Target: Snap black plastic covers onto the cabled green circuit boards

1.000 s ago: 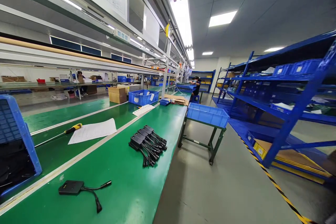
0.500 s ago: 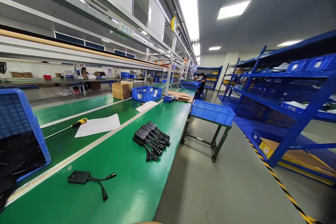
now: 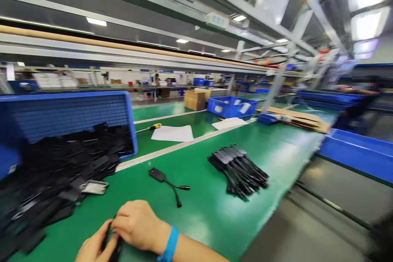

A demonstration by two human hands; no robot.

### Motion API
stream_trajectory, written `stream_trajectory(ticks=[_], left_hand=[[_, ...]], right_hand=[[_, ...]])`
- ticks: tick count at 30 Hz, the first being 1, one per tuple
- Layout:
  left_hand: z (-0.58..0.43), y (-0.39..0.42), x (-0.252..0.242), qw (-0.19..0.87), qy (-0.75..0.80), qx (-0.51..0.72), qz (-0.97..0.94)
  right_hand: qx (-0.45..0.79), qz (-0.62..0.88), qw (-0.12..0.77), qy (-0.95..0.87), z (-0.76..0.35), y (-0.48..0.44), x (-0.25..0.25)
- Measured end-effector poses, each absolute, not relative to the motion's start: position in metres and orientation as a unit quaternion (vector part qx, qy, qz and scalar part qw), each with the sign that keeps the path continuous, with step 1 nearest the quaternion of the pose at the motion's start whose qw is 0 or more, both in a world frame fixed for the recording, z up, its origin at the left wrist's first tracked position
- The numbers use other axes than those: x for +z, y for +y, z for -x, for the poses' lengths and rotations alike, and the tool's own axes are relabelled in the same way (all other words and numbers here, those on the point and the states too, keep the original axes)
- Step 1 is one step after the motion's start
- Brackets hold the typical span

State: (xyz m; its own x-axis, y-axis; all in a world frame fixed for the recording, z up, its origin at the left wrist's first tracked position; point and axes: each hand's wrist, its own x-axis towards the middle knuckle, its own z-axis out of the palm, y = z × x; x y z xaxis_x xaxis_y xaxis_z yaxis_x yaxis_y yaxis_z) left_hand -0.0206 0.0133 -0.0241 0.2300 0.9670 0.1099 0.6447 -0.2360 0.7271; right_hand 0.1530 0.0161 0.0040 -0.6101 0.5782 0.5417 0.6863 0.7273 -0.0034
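Observation:
At the bottom of the head view, my left hand and my right hand come together around a dark, narrow black piece. Fingers of both hands are closed on it and hide most of its shape. A blue band circles my right wrist. Just beyond my hands, a single flat black box with two short cable leads lies on the green bench. Farther right, a pile of similar black boxes with leads is laid side by side.
To the left, a tipped blue crate spills black parts onto the bench. A screwdriver, a paper sheet, a cardboard box and a blue bin stand farther back. A blue tray adjoins the right edge.
My view has turned left, bringing more of the crate into sight. Both hands have come into view at the bottom, closed on a black piece. The lone box and the pile look unmoved.

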Motion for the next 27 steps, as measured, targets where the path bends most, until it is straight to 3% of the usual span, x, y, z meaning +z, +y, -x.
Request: stream_trajectory(ticks=[10,16,21,27], left_hand=[[-0.002,-0.011,0.013,0.284,0.556,0.225,-0.748],[0.007,-0.003,0.004,0.466,0.525,0.346,-0.622],[0.006,-0.002,0.011,0.547,0.508,0.476,-0.464],[0.004,-0.006,0.015,0.589,0.498,0.526,-0.358]], right_hand=[[-0.033,0.317,0.338,-0.886,-0.153,0.001,0.011],[0.071,0.382,0.326,-0.862,-0.168,0.028,0.026],[-0.013,0.563,0.315,-0.764,-0.220,0.110,0.029],[-0.037,0.586,0.296,-0.753,-0.244,0.148,0.023]])
